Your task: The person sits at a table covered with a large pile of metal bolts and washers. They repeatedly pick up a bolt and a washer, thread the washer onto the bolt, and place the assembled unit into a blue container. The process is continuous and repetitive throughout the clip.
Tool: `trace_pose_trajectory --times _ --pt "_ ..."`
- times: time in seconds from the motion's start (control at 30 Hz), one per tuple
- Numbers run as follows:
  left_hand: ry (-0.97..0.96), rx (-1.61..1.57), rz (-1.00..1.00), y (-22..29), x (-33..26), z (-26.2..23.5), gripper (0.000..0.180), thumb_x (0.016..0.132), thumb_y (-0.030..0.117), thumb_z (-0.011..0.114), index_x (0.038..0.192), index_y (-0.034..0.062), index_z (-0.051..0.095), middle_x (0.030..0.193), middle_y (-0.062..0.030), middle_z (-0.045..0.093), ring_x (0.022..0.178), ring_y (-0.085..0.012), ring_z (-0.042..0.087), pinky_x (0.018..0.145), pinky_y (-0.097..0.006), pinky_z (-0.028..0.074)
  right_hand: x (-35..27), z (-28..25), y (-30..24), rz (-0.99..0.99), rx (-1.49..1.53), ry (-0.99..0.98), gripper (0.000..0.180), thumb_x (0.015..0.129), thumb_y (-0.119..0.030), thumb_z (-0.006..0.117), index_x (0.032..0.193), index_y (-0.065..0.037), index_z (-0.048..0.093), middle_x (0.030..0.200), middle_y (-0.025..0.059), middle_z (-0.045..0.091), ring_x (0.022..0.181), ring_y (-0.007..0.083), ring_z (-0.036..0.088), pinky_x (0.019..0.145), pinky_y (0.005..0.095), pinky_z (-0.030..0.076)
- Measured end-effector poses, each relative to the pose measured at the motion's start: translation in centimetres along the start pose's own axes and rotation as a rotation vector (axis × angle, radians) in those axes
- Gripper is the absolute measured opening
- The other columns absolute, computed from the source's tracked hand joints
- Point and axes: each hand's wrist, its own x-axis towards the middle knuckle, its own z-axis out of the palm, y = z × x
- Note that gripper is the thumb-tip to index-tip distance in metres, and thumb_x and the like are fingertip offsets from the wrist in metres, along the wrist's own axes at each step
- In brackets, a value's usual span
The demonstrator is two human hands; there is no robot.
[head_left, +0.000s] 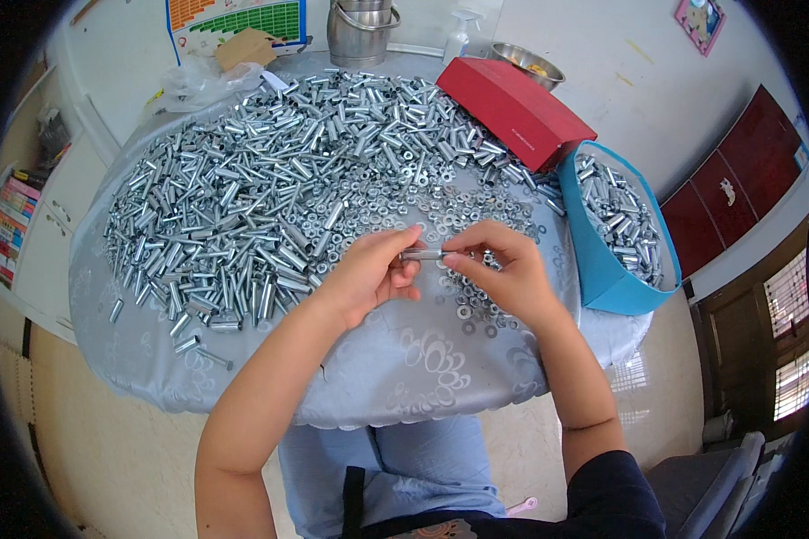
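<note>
Between my two hands, above the near part of the table, lies a short silvery sleeve anchor bolt [421, 255], roughly level. My left hand [368, 277] holds its left end between thumb and fingers. The thumb and forefinger of my right hand [511, 271] pinch its right end; whether a nut or washer is there too is hidden by the fingertips. Just beyond and beside my hands lie many loose nuts and washers [360, 211]. A large heap of metal bolts and sleeves [216, 202] spreads over the table's left and far side.
At the right edge stands a blue fabric bin [622, 295] full of metal anchors. A red box [512, 108] lies behind it. Further back are a metal pail [358, 40], a spray bottle [457, 40] and a steel bowl [548, 76]. A patterned grey cloth [395, 377] covers the table.
</note>
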Motion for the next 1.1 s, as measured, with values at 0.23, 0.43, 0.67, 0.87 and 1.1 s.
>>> trace_pose_trajectory --times 0.23,0.43,0.67,0.87,1.1 --pt "-0.084 0.054 -0.166 -0.3 -0.1 0.9 0.045 0.088 0.051 0.046 0.084 0.0065 0.054 0.060 0.0056 0.034 0.047 -0.0047 0.031 0.045 -0.023 0.033 -0.1 0.4 -0.1 -0.035 -0.014 0.002 0.011 0.074 -0.008 0.069 0.083 -0.004 0.065 0.076 0.0045 0.063 0.067 0.0113 0.055 0.058 0.0232 0.041" --pt "-0.001 0.150 -0.050 -0.2 -0.6 2.4 0.046 0.088 0.054 0.042 0.068 0.0132 0.041 0.058 0.0061 0.031 0.045 -0.0051 0.025 0.041 -0.022 0.023 -0.2 0.2 0.1 -0.046 0.019 0.025 0.012 0.074 -0.009 0.069 0.083 -0.004 0.064 0.079 0.0039 0.062 0.068 0.0106 0.054 0.058 0.0227 0.041" --pt "0.087 -0.032 0.089 -0.1 -0.3 0.2 0.051 0.092 0.047 0.033 0.052 0.0173 0.022 0.049 0.0048 0.020 0.040 -0.0076 0.013 0.039 -0.024 0.011 0.0 -0.2 -0.9 0.000 -0.232 -0.309 0.024 0.069 -0.014 0.073 0.089 -0.004 0.064 0.089 0.0068 0.059 0.078 0.0191 0.056 0.068 0.0283 0.045" --pt "0.121 -0.035 0.102 -0.1 -0.3 0.1 0.050 0.093 0.040 0.032 0.050 0.0170 0.021 0.048 0.0053 0.017 0.040 -0.0080 0.013 0.039 -0.025 0.010 -0.4 -0.8 -0.4 -0.047 -0.466 -0.401 0.024 0.067 -0.015 0.071 0.089 -0.007 0.066 0.085 0.0088 0.058 0.083 0.0262 0.056 0.073 0.0338 0.045" --pt "0.136 -0.006 0.079 -0.2 0.1 0.1 0.049 0.091 0.040 0.036 0.051 0.0161 0.024 0.045 0.0059 0.020 0.037 -0.0070 0.013 0.038 -0.025 0.010 -0.4 -0.7 0.2 -0.124 -0.405 -0.427 0.018 0.067 -0.011 0.070 0.083 -0.006 0.065 0.084 0.0075 0.058 0.083 0.0242 0.055 0.073 0.0336 0.044"
